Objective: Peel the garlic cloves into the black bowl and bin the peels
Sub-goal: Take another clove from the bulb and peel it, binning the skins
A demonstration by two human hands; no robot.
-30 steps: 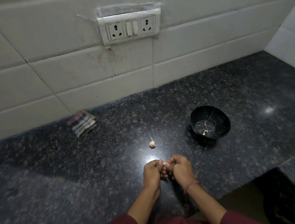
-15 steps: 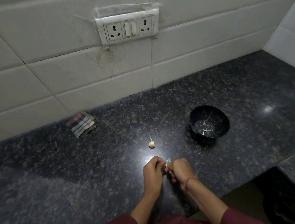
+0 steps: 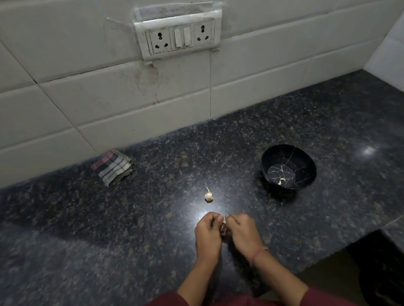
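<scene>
**Worktop** [image 3: 81, 236]: dark speckled granite, backed by a white tiled wall.

**Left hand** [image 3: 208, 235]: at the middle of the worktop, close to its front edge. The fingers are curled and pinch one side of a garlic clove [image 3: 224, 218]. It probably steadies the clove while the other hand works.

**Right hand** [image 3: 243, 232]: meets the left at the knuckles, with a red thread at the wrist. Its fingers are curled and nip the same clove, apparently to pick the skin away. How much skin is left is too small to tell.

**Garlic clove**: a pale sliver between the two hands, just above the worktop and not yet in the bowl.

**Garlic bulb remnant** [image 3: 208, 196]: stalk attached, lying just beyond the hands toward the back edge and touching neither. It is within easy reach and is likely the supply of further cloves.

**Black bowl** [image 3: 303, 153]: gold-veined, standing upright to the right of the hands and further back. One peeled clove [image 3: 281, 181] lies on its floor. It probably sits on this side so the right hand can drop cloves in.

**Checked cloth** [image 3: 113, 166]: folded, at the back edge left of centre.

**Socket plate** [image 3: 181, 36]: on the wall, above the middle.

**Bin**: not in view. The task looks to be at an early stage.
</scene>
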